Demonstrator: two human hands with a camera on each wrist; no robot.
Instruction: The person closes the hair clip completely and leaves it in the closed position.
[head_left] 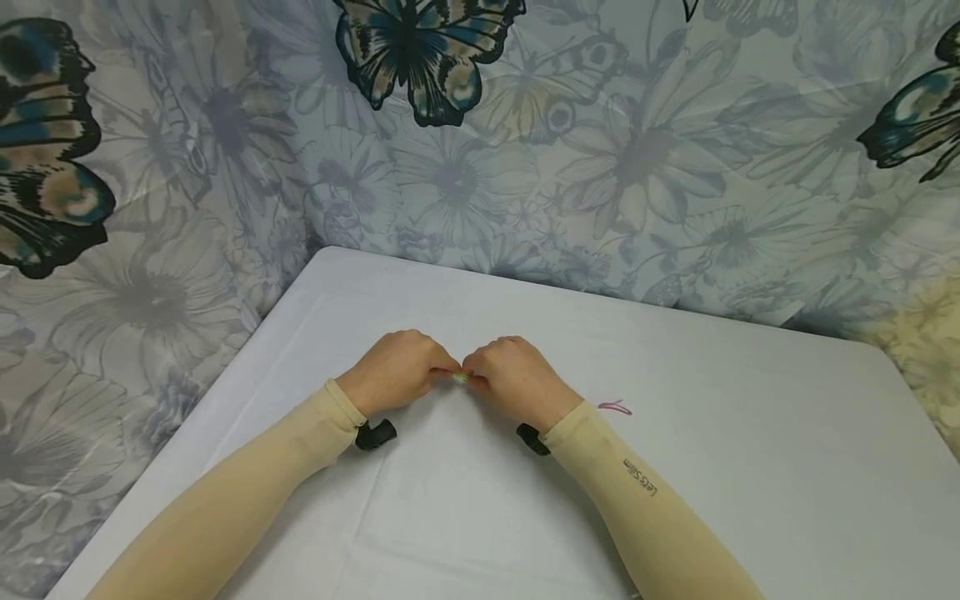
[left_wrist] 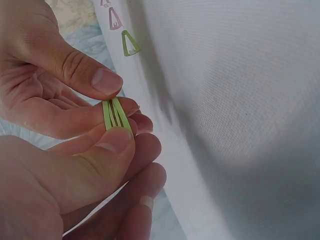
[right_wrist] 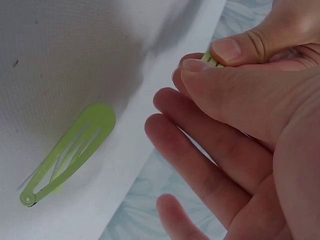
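Note:
A light green snap hair clip (left_wrist: 115,114) is pinched between both hands, at the middle of the table in the head view. My left hand (head_left: 400,369) grips one end between thumb and fingers. The other end is pinched by my right hand (head_left: 517,377), its remaining fingers spread loosely in the right wrist view. Only a small part of the clip shows there, between the thumbs. A second green hair clip (right_wrist: 75,150) lies on the table near the right hand. A pink hair clip (head_left: 616,407) lies beyond the right wrist.
The white-covered table (head_left: 750,433) extends to both sides, its far edge close to a floral butterfly-print cloth (head_left: 637,158). In the left wrist view, pink clips (left_wrist: 115,19) lie in a row with a green one. Dark wrist cameras (head_left: 377,435) sit below both wrists.

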